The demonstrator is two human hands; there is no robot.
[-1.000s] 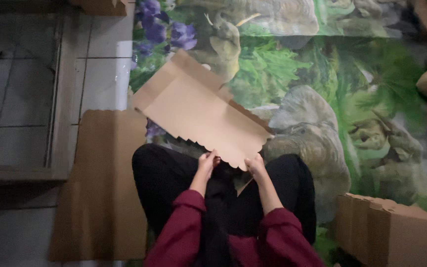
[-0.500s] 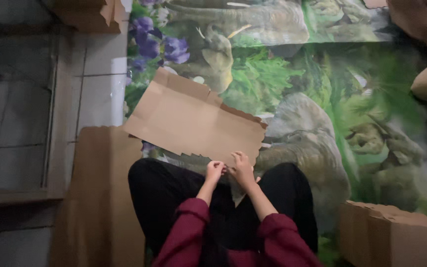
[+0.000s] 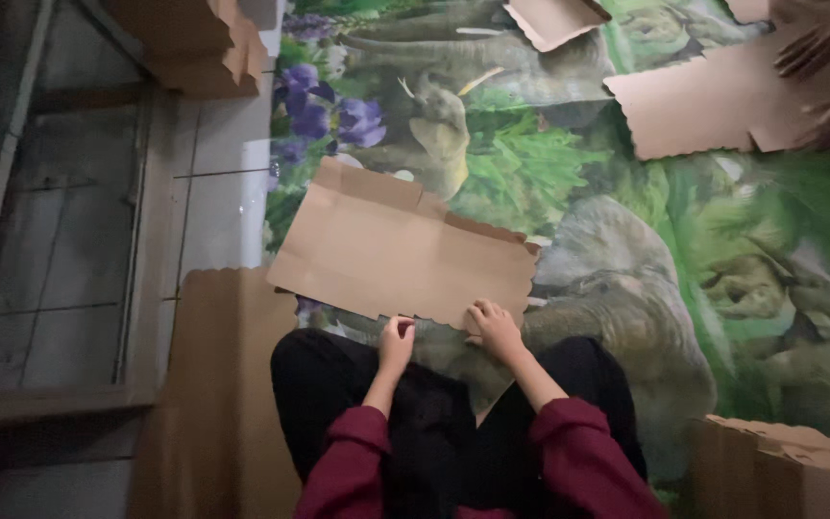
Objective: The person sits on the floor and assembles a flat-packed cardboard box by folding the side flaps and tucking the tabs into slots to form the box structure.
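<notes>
A flat brown cardboard sheet [image 3: 405,252] with a scalloped near edge lies over my knees and a printed animal mat [image 3: 626,288]. My left hand [image 3: 396,342] pinches its near edge left of centre. My right hand [image 3: 495,327] rests on the same edge a little to the right, fingers curled onto the card. Both of my sleeves are dark red and my legs are in black.
A stack of cardboard sheets [image 3: 213,384] lies on the tiles to my left, a second pile [image 3: 780,466] at the lower right. More cardboard [image 3: 713,101] lies at the far right, where another person's hands [image 3: 823,58] work. Folded boxes [image 3: 194,43] sit at the top left.
The cardboard sheet has turned from tilted to nearly level and moved away from me. My hands have slid along its near edge. The view has lifted, showing another person's cardboard.
</notes>
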